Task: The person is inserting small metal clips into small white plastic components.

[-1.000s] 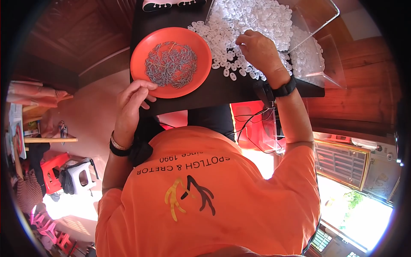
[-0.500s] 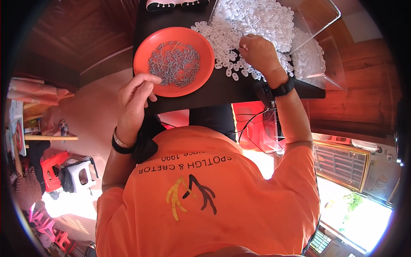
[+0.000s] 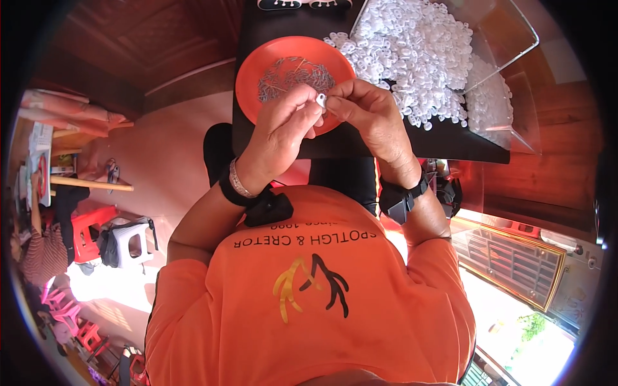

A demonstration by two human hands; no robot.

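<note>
My left hand (image 3: 288, 121) and my right hand (image 3: 368, 114) meet above the near edge of an orange plate (image 3: 248, 83). Between their fingertips is a small white plastic piece (image 3: 320, 100) with a hole in it. Thumb and forefinger of each hand are closed in a pinch at this piece. Whether a grey piece is also in the fingers is hidden. Many thin grey screw-like pieces (image 3: 293, 74) lie in the plate, partly behind my left hand. To its right spreads a heap of similar white pieces (image 3: 415, 58).
The plate and heap rest on a black table (image 3: 450, 147). A clear plastic box (image 3: 524, 96) with more white pieces stands at the right. Dark shoes (image 3: 302, 4) show at the table's far edge. Red and white stools (image 3: 132, 243) stand on the floor at left.
My right hand has left the white heap and come over to my left hand. My left hand has moved nearer the plate's middle. A white piece now shows between them.
</note>
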